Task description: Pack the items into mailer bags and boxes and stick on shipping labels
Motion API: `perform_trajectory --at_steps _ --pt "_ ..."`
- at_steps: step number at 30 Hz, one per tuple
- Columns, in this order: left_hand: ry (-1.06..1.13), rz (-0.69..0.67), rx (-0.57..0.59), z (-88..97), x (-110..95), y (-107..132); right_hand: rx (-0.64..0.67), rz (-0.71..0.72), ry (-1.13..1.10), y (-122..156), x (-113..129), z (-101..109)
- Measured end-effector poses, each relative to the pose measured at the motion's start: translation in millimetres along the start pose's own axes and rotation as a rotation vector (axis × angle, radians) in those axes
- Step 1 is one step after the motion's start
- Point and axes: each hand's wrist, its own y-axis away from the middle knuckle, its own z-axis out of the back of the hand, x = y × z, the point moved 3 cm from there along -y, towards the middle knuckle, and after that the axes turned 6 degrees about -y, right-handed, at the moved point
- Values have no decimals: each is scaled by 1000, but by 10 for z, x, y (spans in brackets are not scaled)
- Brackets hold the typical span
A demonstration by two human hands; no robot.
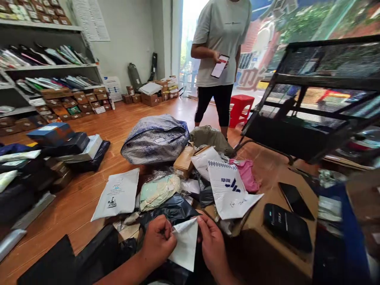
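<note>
A small white paper sheet, its top edge folded over, is stretched between my hands near the bottom of the view. My left hand is closed, with thumb and forefinger pinching the sheet's left edge. At the upper right corner, my right hand pinches it between thumb and fingers. Whether it is a label I cannot tell. Black plastic parcels lie just behind and below my hands. Further off are a white printed mailer bag, another white mailer bag and a pale green item in clear plastic.
A phone and a small black device rest on a cardboard box at the right. A large blue-grey bag sits ahead. Beyond stands a person holding a phone, near a red stool. Parcel shelves line the left.
</note>
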Motion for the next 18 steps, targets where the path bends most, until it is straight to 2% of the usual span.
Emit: perform_trajectory --at_steps 3,8,10,12,18 --pt "-61 17 17 52 44 -13 32 88 122 17 17 7" --pt "-13 20 -32 101 83 -66 -16 534 456 42 102 -61" --pt "-11 5 -57 107 100 -90 -7 638 525 25 124 -105" --pt "-39 -20 -89 119 114 -110 -3 657 564 -5 132 -134" --pt "-189 -61 -83 137 123 -115 -36 518 588 -75 95 -84"
